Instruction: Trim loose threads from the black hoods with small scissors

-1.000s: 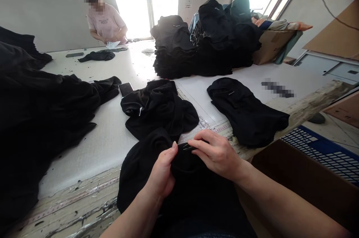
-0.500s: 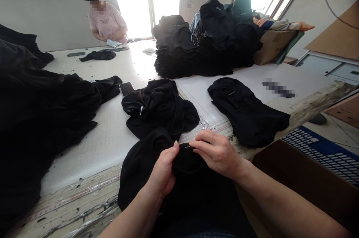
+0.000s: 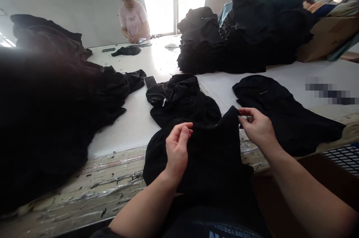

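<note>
A black fabric garment [image 3: 213, 155] hangs between my two hands over the near table edge, its upper hem stretched. My left hand [image 3: 178, 152] pinches that hem on its left, thumb against curled fingers. On the right, my right hand [image 3: 259, 127] grips the raised corner between thumb and fingertips. Whether a thin tool is still in my right fingers I cannot make out. Just beyond lies a crumpled black garment [image 3: 182, 99] with a small white tag [image 3: 164, 102]. A flat black hood-like piece [image 3: 280, 114] with a small pale label lies right of my right hand.
A large black fabric heap [image 3: 50, 118] covers the left side. Tall stacks of black pieces [image 3: 224, 47] stand at the back right beside a cardboard box [image 3: 325, 39]. A phone [image 3: 150, 82] lies mid-table [image 3: 120, 137]. Another person [image 3: 133, 17] works across the table. A blue basket [image 3: 343, 157] sits below right.
My hands have moved apart, and my right hand has lifted the hem's corner rightward. The thin metal tool seen in my right fingers earlier no longer shows. The view has turned left.
</note>
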